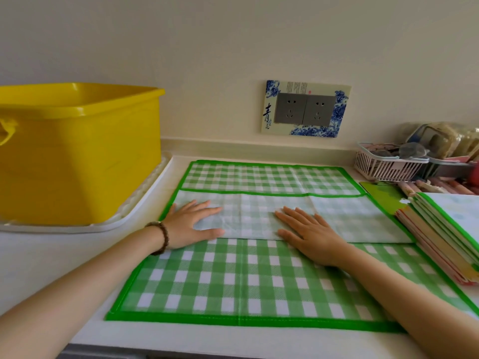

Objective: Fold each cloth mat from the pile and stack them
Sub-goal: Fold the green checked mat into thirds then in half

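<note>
A green and white checked cloth mat [246, 278] with a bright green border lies spread on the white counter. Its far part is folded toward me, so a pale strip of the underside [344, 218] crosses the middle. My left hand [193, 224] lies flat on the left of that strip, fingers straight and spread. My right hand [311, 234] presses flat on the strip's near edge, right of centre. A stack of folded mats [440, 237] lies at the right, overlapping the checked mat's right edge.
A large yellow plastic tub [77, 151] stands on a white tray [145, 200] at the left. A white slatted basket [386, 167] with small items sits at the back right. A double wall socket [304, 108] is above the counter. The counter's front edge [181, 351] runs below the mat.
</note>
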The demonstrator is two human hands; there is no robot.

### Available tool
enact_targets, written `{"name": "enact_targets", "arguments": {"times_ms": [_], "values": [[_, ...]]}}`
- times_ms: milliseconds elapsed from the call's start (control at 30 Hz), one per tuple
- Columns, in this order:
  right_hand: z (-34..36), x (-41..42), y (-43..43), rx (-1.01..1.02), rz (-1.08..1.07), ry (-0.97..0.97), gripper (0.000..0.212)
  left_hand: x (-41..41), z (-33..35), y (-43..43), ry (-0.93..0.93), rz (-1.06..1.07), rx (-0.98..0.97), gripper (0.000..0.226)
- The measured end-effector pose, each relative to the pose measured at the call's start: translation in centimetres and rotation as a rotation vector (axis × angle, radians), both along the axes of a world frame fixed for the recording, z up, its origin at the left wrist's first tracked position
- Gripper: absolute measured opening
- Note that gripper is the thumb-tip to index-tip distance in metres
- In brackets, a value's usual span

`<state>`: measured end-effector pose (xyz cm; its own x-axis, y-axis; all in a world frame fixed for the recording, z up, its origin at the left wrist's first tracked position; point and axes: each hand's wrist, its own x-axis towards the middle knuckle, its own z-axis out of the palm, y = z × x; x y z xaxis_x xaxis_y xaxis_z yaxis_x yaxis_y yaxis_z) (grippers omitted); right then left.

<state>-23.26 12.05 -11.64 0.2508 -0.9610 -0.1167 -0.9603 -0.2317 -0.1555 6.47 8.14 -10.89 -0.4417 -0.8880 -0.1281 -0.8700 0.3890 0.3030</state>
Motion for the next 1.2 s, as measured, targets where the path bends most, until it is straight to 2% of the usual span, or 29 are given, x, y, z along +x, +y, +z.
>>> {"name": "enact_targets", "arguments": {"times_ms": [67,200,300,667,800,900,1000,1200], "values": [[0.0,0.0,0.0,0.0,-0.002,0.002,0.059,-1.1,0.3,0.4,0.046,-0.065,-0.028,0.097],[0.1,0.1,0.1,-0.009,-0.012,0.002,0.059,-4.2,0.7,1.5,0.176,-0.219,-0.058,0.05],[0.1,0.2,0.1,-0.007,-0.017,-0.001,0.059,-5.0,1.3,1.5,0.141,-0.262,-0.116,0.035],[0.2,0.0,0.0,0.006,-0.01,-0.04,0.058,-5.6,1.2,1.9,-0.178,-0.399,-0.422,0.039],[0.2,-0.5,0.0,0.015,0.02,-0.099,0.055,-6.0,0.7,2.2,-0.057,-0.329,-0.46,0.062],[0.5,-1.5,0.3,0.018,0.07,-0.182,0.056,-5.9,1.0,2.2,0.021,-0.225,-0.415,0.037],[1.0,-2.8,1.1,0.005,0.073,-0.335,0.046,-5.9,2.1,2.2,0.142,-0.161,-0.327,0.031],[2.1,-5.6,2.6,0.029,0.005,-0.191,0.041,-5.7,3.9,2.4,0.154,-0.149,-0.263,0.029]]}}
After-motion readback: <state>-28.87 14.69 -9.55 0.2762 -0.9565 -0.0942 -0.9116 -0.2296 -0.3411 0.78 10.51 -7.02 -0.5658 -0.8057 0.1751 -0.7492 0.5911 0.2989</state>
